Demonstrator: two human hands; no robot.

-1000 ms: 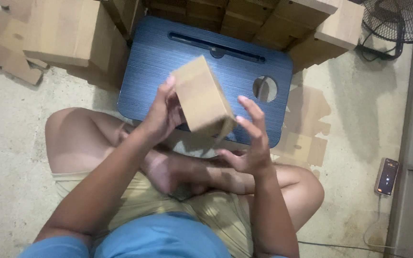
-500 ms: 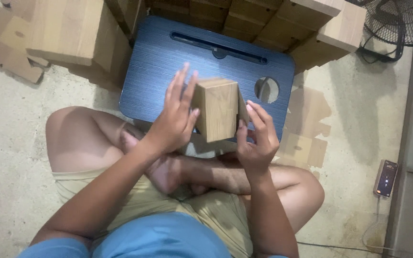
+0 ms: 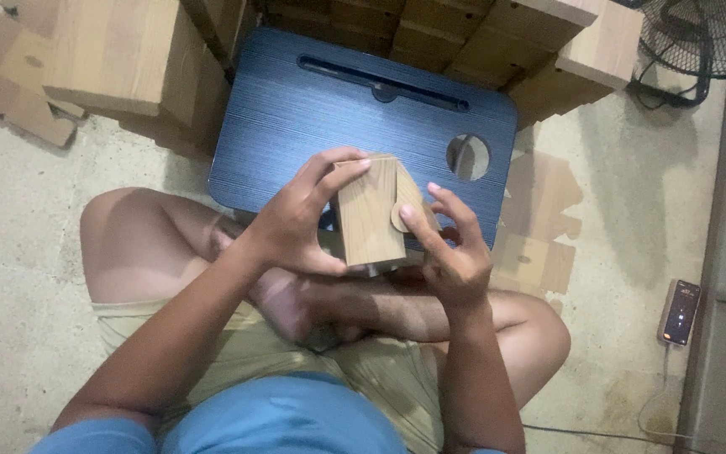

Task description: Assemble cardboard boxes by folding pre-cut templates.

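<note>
Small cardboard box [image 3: 369, 212], wood-grain print, held upright in both hands above the near edge of the blue lap table [image 3: 313, 109]. Left hand [image 3: 296, 223]: fingers wrapped round the box's left side and top, thumb under it. Right hand [image 3: 451, 248]: fingers on the right side, fingertip on a round flap tab. Person sits cross-legged on the concrete floor [image 3: 10, 252]. More same-print boxes [image 3: 119, 55] stacked behind the table. Phone [image 3: 681, 312] on the floor at right, fan [image 3: 703, 38] top right.
</note>
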